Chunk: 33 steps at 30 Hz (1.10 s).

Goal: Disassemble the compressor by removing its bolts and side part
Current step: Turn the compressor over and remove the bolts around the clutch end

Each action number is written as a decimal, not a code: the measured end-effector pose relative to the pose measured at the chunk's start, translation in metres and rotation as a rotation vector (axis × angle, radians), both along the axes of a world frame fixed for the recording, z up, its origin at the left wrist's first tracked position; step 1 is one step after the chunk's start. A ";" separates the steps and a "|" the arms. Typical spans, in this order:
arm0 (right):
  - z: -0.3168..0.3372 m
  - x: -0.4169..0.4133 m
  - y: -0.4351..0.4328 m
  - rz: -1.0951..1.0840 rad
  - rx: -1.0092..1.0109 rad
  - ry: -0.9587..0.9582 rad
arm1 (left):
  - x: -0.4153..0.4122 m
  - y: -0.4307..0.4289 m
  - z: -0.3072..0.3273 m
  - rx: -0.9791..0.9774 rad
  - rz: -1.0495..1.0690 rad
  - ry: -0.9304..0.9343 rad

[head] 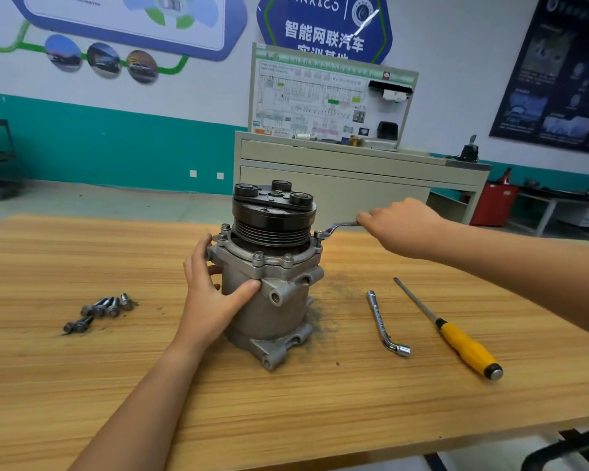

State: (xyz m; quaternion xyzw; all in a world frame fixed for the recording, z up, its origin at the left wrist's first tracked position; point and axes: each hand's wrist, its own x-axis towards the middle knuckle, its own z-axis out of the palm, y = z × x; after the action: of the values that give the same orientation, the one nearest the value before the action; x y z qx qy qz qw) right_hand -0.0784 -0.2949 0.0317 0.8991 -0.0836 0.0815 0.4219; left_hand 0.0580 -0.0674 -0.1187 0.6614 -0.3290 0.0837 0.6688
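The left hand (208, 294) wraps, fingers spread, around the upright grey metal compressor (271, 287) mid-tabletop (82, 385); the right hand (402, 227) grips a bent silver wrench (335, 229) seated on a flange bolt (318, 235).

The compressor (269, 300) has a grey cast-metal body and stands upright on end at mid-table (286, 419), with dark grit on the table just to its right. The black grooved pulley (272, 219) is uppermost. The side part (245, 254), a ring-shaped cover below the pulley, is seated on the body. The fitted bolts (258, 256) stand heads-up around its rim, and the right one carries a wrench (334, 229) ring. The loose bolts (99, 309) lie flat in a cluster well to the left.
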 end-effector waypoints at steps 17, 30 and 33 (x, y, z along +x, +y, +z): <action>-0.017 -0.026 0.025 0.256 1.043 -0.605 | -0.006 0.001 0.002 0.008 0.015 0.000; 0.012 -0.021 0.072 -0.165 0.330 0.078 | -0.006 0.001 0.001 0.006 0.006 0.018; 0.013 -0.020 0.078 -0.166 0.146 0.133 | -0.005 0.001 0.001 -0.004 0.008 0.016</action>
State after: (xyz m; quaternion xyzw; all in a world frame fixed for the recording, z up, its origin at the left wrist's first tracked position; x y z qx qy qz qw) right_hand -0.0980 -0.2169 0.0447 0.9207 -0.1352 -0.0199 0.3654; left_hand 0.0527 -0.0662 -0.1178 0.6621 -0.3208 0.0820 0.6723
